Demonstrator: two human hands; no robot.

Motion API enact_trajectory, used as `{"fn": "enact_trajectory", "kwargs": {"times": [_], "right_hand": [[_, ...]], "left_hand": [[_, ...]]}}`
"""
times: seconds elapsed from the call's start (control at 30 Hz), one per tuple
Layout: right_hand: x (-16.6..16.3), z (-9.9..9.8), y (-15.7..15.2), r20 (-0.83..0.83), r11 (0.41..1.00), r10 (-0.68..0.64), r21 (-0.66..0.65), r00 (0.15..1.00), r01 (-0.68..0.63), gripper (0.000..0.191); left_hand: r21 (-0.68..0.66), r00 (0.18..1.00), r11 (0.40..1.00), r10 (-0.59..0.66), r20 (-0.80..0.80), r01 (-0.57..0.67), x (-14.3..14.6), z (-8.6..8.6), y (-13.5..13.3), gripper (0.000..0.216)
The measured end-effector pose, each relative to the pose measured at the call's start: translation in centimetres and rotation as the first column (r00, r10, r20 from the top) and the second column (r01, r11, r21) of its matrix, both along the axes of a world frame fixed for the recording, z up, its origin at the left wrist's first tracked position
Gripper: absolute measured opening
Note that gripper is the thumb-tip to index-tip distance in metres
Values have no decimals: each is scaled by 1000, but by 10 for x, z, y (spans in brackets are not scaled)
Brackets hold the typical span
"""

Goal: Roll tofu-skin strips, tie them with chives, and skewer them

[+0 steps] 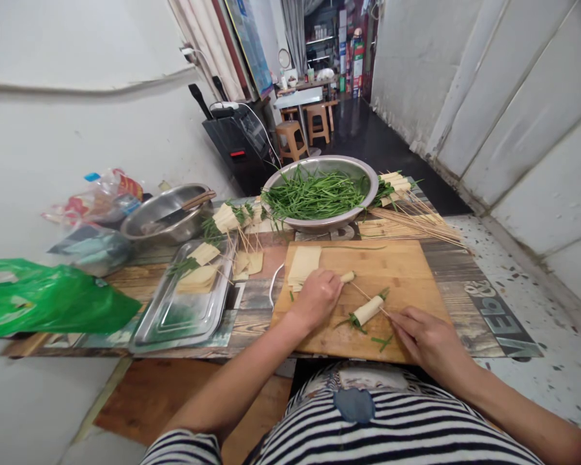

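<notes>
On the wooden cutting board (411,271), my left hand (319,297) is closed around a small tofu-skin roll (348,277), mostly hidden by my fingers. My right hand (428,339) pinches a thin bamboo skewer (360,290) near one end. A second tofu-skin roll (368,312), with green chives sticking out at both ends, sits on that skewer between my hands. Beside my left hand lies a stack of pale tofu-skin sheets (304,263). Loose chive bits (381,342) are scattered near my right hand.
Behind the board stands a steel basin (370,194) of chives (319,194). Skewered rolls (394,184) and bare skewers (416,223) lie right of it. To the left are a metal tray (174,323) with sheets, another bowl (169,226) and a green bag (53,300).
</notes>
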State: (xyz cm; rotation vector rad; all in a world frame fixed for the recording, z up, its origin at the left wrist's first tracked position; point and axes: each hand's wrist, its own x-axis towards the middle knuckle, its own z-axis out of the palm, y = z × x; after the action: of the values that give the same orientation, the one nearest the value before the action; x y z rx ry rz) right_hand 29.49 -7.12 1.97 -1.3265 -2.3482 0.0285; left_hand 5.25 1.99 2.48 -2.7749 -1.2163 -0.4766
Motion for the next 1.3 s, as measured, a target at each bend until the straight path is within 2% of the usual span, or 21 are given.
{"fn": "enact_trajectory", "kwargs": {"times": [0.23, 0.5, 0.67, 0.8, 0.9, 0.97, 1.07, 1.17, 1.3], "right_hand": [[-10, 9, 4, 10, 996, -12, -90, 1000, 13, 33], [-27, 16, 22, 18, 1000, -14, -12, 1000, 14, 30], [-36, 8, 45, 30, 999, 25, 39, 999, -27, 31], [-36, -3, 52, 28, 998, 30, 53, 999, -32, 31], [-38, -6, 50, 2, 998, 20, 52, 1000, -20, 30], [-39, -6, 49, -29, 999, 14, 43, 999, -13, 30], [-34, -3, 51, -61, 1000, 6, 21, 998, -5, 30], [-13, 0, 62, -77, 999, -2, 39, 997, 5, 29], [35, -5, 88, -86, 993, -30, 114, 996, 39, 31]], "left_hand": [[-2, 998, 998, -57, 3, 57, -3, 2, 3, 23], [-68, 995, 993, -96, -2, 96, -3, 5, 5, 26], [-159, 992, 980, -113, 47, 119, -6, 14, 9, 21], [-266, 989, 953, -134, 55, 144, -7, 24, 10, 27], [-252, 999, 967, -33, 42, 42, -5, 22, 2, 16], [-221, 996, 974, 65, 63, -49, -1, 16, -6, 17], [-210, 978, 970, 152, 139, -121, 8, 8, -10, 17], [-134, 964, 981, 164, 208, -138, 28, 3, 1, 23], [-55, 957, 984, 176, 229, -168, 76, -6, 27, 22]]}}
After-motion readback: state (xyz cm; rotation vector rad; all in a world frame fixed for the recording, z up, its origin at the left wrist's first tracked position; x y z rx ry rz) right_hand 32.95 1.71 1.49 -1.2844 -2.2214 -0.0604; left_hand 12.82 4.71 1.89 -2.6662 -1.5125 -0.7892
